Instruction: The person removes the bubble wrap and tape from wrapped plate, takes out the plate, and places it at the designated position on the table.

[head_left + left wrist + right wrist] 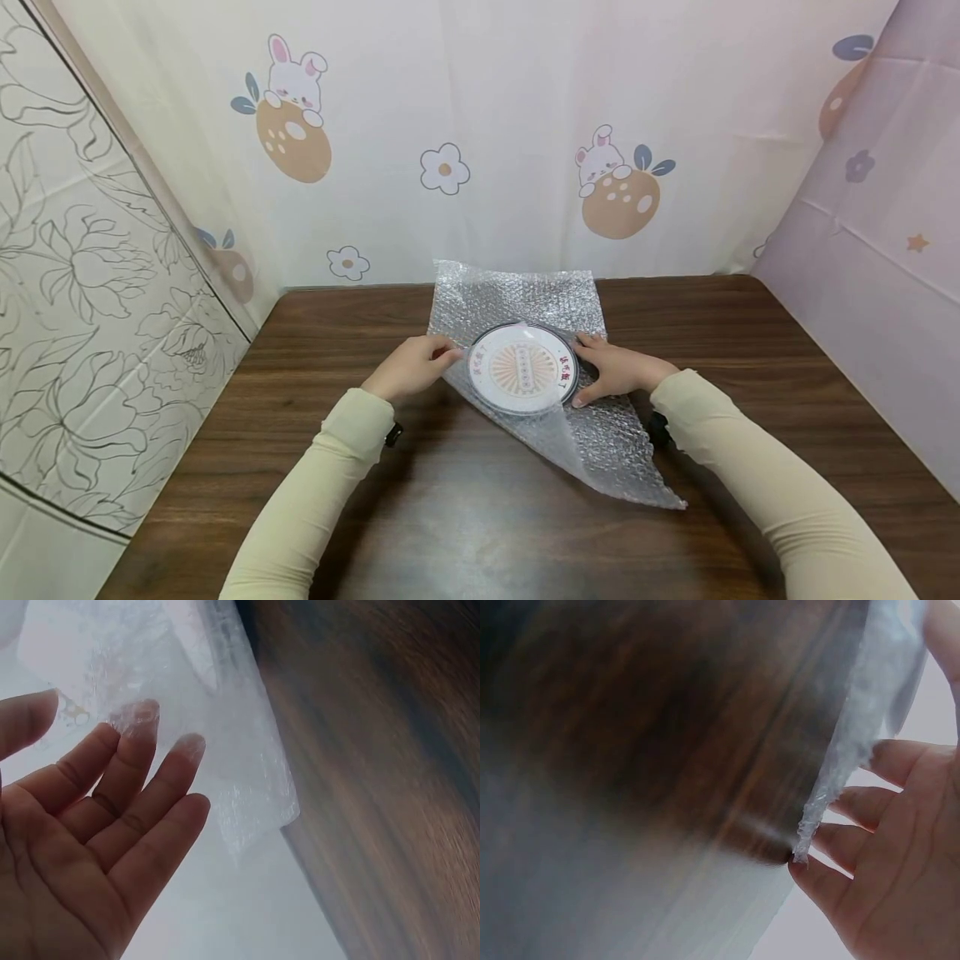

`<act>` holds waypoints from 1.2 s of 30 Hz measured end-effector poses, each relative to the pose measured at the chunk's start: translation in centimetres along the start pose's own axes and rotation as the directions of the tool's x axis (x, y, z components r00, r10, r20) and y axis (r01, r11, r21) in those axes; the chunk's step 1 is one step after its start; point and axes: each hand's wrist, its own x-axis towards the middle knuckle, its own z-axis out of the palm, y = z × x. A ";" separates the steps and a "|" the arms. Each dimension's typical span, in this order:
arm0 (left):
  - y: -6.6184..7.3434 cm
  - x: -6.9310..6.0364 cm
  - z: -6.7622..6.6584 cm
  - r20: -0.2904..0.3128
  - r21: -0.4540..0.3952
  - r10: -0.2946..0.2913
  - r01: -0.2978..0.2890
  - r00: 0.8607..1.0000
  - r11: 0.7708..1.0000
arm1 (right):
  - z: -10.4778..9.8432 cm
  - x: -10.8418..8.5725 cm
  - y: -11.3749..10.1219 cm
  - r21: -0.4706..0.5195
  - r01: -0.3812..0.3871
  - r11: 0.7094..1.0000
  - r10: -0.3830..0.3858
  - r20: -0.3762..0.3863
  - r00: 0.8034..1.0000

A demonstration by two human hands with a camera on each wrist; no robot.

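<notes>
A round white plate (522,368) with a dark rim, red characters and an orange sunburst lies on a sheet of bubble wrap (517,292). One flap of the wrap is folded over the plate's lower edge. At the plate's left side is my left hand (415,364). In the left wrist view its fingers (154,806) are extended, some tips showing through the clear wrap, the thumb apart from them. My right hand (618,371) touches the plate's right side with thumb and fingers spread. Its extended fingers (855,840) meet the wrap's edge in the right wrist view.
Everything lies on a dark wooden table (480,533). A curtain with rabbits and flowers (510,100) hangs behind its far edge. A flower-patterned panel (82,275) stands on the left, and a pale purple curtain (877,242) on the right.
</notes>
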 end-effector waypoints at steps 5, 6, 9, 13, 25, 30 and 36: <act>-0.2 -0.5 -0.6 0.010 -0.021 0.006 -0.006 1.000 1.000 | 0.0 0.0 -0.1 0.009 -0.003 1.000 0.003 -0.002 1.000; -0.3 -0.6 -0.7 0.013 -0.027 0.005 -0.004 1.000 1.000 | 0.0 0.0 -0.1 0.012 -0.004 1.000 0.004 -0.001 1.000; -0.5 -0.9 -0.8 0.025 -0.031 0.008 -0.007 1.000 1.000 | -0.1 -0.1 -0.2 0.010 -0.007 1.000 0.007 -0.001 1.000; -0.8 -1.3 -1.0 0.059 -0.023 -0.005 0.006 0.998 1.000 | -0.1 -0.1 -0.2 0.003 -0.010 1.000 0.010 0.000 1.000; -1.8 -2.5 -1.0 0.153 -0.068 -0.021 0.031 0.988 0.997 | 0.0 0.2 0.1 0.002 -0.010 1.000 0.010 0.006 1.000; -2.0 -3.1 -0.6 0.184 -0.102 -0.030 0.050 0.982 0.994 | 0.0 0.3 0.2 0.006 -0.008 1.000 0.008 0.006 1.000; -2.2 -3.7 0.1 0.219 -0.100 0.000 0.022 0.976 0.995 | 0.0 0.3 0.2 0.007 -0.004 1.000 0.004 0.004 1.000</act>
